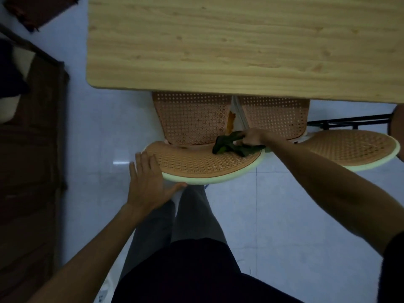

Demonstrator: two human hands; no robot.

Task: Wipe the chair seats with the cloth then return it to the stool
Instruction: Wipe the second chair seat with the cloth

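Two chairs with orange woven seats stand tucked under the table, the left seat [190, 119] and the right seat [273, 114]. Each has a curved woven backrest with a pale green rim, the left backrest [203, 165] just in front of me. My right hand [251, 136] grips a dark green cloth [227, 144], pressed where the left seat meets its backrest, at the right side. My left hand [148, 182] lies flat on the left end of that backrest, fingers spread and thumb along the rim. An orange stain shows on the left seat's right edge.
The light wooden table [218, 51] covers the far half of both seats. A round brown stool top [396, 125] and a black metal frame [345, 122] sit at the right edge. Dark wooden furniture [32, 149] lines the left. My legs stand on pale floor tiles.
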